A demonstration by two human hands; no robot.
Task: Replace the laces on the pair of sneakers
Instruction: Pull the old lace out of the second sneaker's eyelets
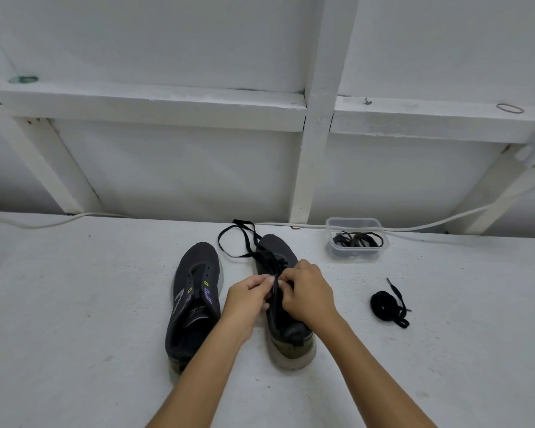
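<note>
Two dark grey sneakers stand side by side on a white surface, toes pointing away. The left sneaker [195, 291] has bare eyelets and no lace. The right sneaker [286, 332] carries a flat black lace [244, 239], whose loose end loops over the surface beyond the toe. My left hand [247, 296] and my right hand [306, 290] meet over this shoe's eyelets, both pinching the lace. The eyelets beneath my fingers are hidden. A coiled black lace [386, 305] lies to the right of the shoes.
A clear plastic tub [357, 253] with dark laces inside stands at the back right. A white cable [445, 223] runs along the foot of the white framed wall. The white surface [74, 304] spreads to both sides.
</note>
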